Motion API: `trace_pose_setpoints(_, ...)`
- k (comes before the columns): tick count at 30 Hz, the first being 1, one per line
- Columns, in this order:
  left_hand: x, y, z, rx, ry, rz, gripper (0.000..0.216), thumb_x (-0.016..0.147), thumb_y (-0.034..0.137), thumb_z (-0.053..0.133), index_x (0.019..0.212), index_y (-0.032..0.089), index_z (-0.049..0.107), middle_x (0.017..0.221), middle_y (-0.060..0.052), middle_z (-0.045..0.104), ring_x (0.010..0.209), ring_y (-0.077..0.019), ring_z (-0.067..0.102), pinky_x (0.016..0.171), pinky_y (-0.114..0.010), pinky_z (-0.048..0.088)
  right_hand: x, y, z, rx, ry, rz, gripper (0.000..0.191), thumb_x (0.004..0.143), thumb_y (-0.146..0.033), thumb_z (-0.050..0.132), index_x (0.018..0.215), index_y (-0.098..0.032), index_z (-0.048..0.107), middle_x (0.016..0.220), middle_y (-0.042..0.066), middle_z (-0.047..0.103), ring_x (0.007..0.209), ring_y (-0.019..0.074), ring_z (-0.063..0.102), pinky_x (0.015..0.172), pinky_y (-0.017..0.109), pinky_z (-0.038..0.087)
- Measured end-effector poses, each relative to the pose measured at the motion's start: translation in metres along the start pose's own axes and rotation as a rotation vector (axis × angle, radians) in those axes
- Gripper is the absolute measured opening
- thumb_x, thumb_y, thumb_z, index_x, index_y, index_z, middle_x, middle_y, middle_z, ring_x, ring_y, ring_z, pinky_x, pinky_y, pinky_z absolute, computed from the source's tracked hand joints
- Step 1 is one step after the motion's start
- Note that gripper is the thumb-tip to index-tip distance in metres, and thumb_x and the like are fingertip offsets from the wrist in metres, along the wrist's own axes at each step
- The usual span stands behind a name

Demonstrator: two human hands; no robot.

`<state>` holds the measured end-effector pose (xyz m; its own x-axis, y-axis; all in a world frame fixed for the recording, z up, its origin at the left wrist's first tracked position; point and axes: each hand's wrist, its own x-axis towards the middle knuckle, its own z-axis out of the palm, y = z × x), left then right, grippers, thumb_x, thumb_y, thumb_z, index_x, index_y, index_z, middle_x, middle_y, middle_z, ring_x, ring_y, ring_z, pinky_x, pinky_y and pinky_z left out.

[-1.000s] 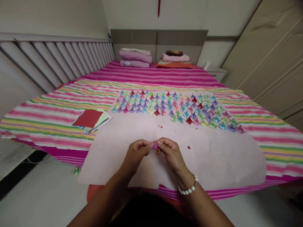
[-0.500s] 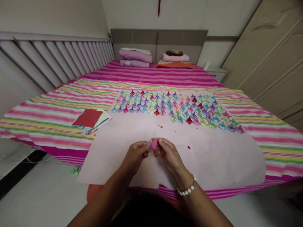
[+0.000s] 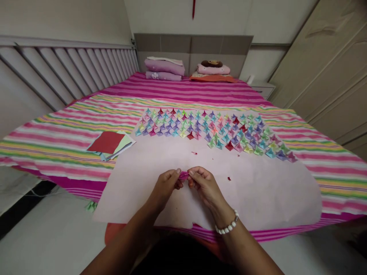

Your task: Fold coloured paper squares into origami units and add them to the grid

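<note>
A small folded piece of pink paper (image 3: 184,175) is pinched between both hands above a large pale sheet (image 3: 137,194). My left hand (image 3: 168,185) grips its left end between thumb and fingers. On the other end, the thumb and fingertips of my right hand (image 3: 204,187) are closed; a white beaded bracelet circles that wrist. Fingers cover part of the paper, so its full shape is hidden. Beyond the hands, rows of small folded paper pieces (image 3: 197,126) in many colours stand on the sheet.
Left of the sheet lies a stack of coloured paper squares (image 3: 106,143), red on top. Small red paper scraps (image 3: 229,178) are scattered on the sheet. Under everything is a striped bed cover (image 3: 69,133). Folded bedding (image 3: 164,68) rests by the headboard (image 3: 172,44).
The pink paper has turned from a broader face to a narrower, flatter-looking edge. My fingers have shifted on it, and the hands sit slightly farther apart.
</note>
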<state>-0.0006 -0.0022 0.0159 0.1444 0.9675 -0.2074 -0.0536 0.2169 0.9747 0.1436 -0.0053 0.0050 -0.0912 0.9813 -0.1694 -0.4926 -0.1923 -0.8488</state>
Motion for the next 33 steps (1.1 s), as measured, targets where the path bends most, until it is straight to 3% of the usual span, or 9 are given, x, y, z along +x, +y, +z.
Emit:
trace_pose_setpoints(5, 0.001, -0.006, -0.001, 0.119, 0.121, 0.277, 0.028, 0.079, 0.038, 0.065, 0.098, 0.018, 0.066, 0.093, -0.007, 0.068, 0.079, -0.0182, 0.065, 0.068, -0.031, 0.052, 0.006, 0.003, -0.003, 0.089, 0.038, 0.031, 0.026, 0.06, -0.033, 0.084, 0.07, -0.017, 0.066, 0.06, -0.002, 0.062, 0.049, 0.0079, 0.05, 0.05, 0.022, 0.039)
trace_pose_setpoints(9, 0.005, -0.009, -0.004, 0.259, 0.109, 0.493, 0.011, 0.078, 0.026, 0.065, 0.086, 0.02, 0.07, 0.101, -0.007, 0.066, 0.094, -0.0196, 0.063, 0.072, -0.028, 0.054, 0.008, 0.006, -0.005, 0.085, 0.045, 0.021, 0.026, 0.06, -0.034, 0.083, 0.07, -0.017, 0.066, 0.06, -0.002, 0.062, 0.049, 0.0089, 0.049, 0.049, 0.023, 0.04)
trace_pose_setpoints(14, 0.015, -0.008, -0.006, 0.292, 0.111, 0.399, 0.011, 0.079, 0.025, 0.063, 0.082, 0.019, 0.072, 0.087, -0.005, 0.069, 0.074, -0.0155, 0.064, 0.063, -0.025, 0.053, 0.012, 0.007, -0.009, -0.226, 0.105, -0.156, 0.021, 0.07, -0.037, 0.076, 0.078, -0.018, 0.07, 0.056, -0.003, 0.058, 0.051, 0.0111, 0.049, 0.053, 0.026, 0.04)
trace_pose_setpoints(19, 0.028, -0.012, -0.008, 0.345, 0.08, 0.438, 0.013, 0.081, 0.025, 0.061, 0.08, 0.02, 0.073, 0.086, -0.006, 0.07, 0.081, -0.0181, 0.064, 0.07, -0.028, 0.052, 0.022, 0.006, -0.014, -0.474, 0.071, -0.445, 0.016, 0.072, -0.032, 0.074, 0.085, -0.023, 0.074, 0.087, 0.003, 0.063, 0.061, 0.0119, 0.051, 0.058, 0.028, 0.042)
trace_pose_setpoints(24, 0.043, -0.022, -0.008, 0.342, 0.045, 0.468, 0.016, 0.082, 0.028, 0.059, 0.083, 0.02, 0.073, 0.088, -0.006, 0.069, 0.077, -0.0162, 0.062, 0.068, -0.027, 0.052, 0.036, 0.011, -0.016, -0.502, 0.049, -0.439, 0.014, 0.077, -0.036, 0.069, 0.075, -0.022, 0.07, 0.077, 0.002, 0.061, 0.064, 0.014, 0.052, 0.058, 0.028, 0.041)
trace_pose_setpoints(28, 0.057, -0.029, -0.009, 0.348, 0.099, 0.474, 0.017, 0.081, 0.03, 0.061, 0.081, 0.02, 0.075, 0.097, -0.007, 0.065, 0.083, -0.0174, 0.062, 0.065, -0.026, 0.052, 0.046, 0.015, -0.019, -0.508, 0.06, -0.425, 0.017, 0.078, -0.038, 0.068, 0.074, -0.021, 0.068, 0.073, 0.001, 0.061, 0.064, 0.0141, 0.052, 0.06, 0.027, 0.042)
trace_pose_setpoints(33, 0.07, -0.032, -0.01, 0.396, 0.102, 0.478, 0.016, 0.081, 0.029, 0.062, 0.081, 0.021, 0.075, 0.087, -0.004, 0.061, 0.068, -0.013, 0.058, 0.056, -0.023, 0.049, 0.061, 0.02, -0.023, -0.532, 0.044, -0.458, 0.014, 0.076, -0.036, 0.07, 0.078, -0.022, 0.071, 0.082, 0.003, 0.064, 0.069, 0.016, 0.056, 0.064, 0.03, 0.044)
